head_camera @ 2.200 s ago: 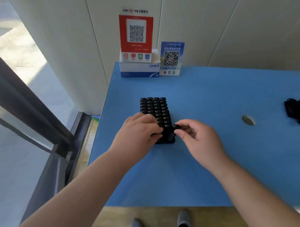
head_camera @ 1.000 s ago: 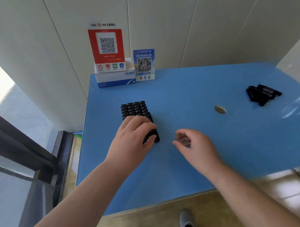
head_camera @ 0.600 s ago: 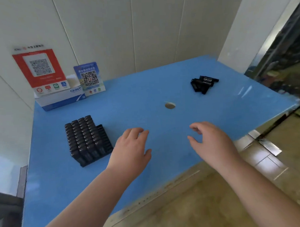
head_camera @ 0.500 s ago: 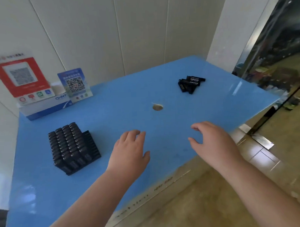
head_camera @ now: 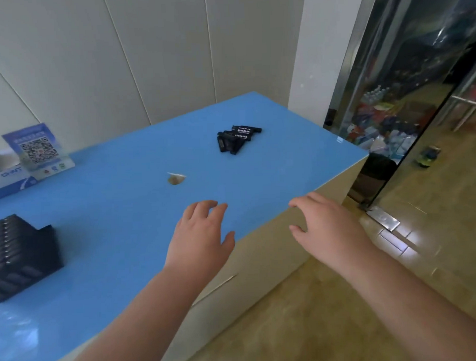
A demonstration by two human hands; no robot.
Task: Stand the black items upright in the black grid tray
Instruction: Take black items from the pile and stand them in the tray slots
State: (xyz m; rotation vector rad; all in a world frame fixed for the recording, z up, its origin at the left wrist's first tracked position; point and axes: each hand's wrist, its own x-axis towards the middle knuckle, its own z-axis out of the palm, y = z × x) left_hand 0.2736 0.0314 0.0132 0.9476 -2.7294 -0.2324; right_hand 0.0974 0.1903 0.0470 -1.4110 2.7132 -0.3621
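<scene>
The black grid tray (head_camera: 49, 250) stands at the left edge of the view on the blue table (head_camera: 124, 206), with several black items upright in it. A small pile of loose black items (head_camera: 236, 138) with white lettering lies flat near the table's far right corner. My left hand (head_camera: 201, 235) hovers over the table's front part, fingers spread and holding nothing. My right hand (head_camera: 327, 228) hangs past the table's front edge, fingers loosely curved, also holding nothing. Both hands are well short of the pile.
A round cable hole (head_camera: 176, 178) sits in the table between my hands and the pile. A blue QR-code sign (head_camera: 37, 149) and a white and blue box (head_camera: 10, 180) stand at the back left. A glass door (head_camera: 417, 93) is at the right.
My left hand let go of the tray and my right hand released an item there. Both hands and my view then swung right, toward the loose pile; the tray slid to the left edge.
</scene>
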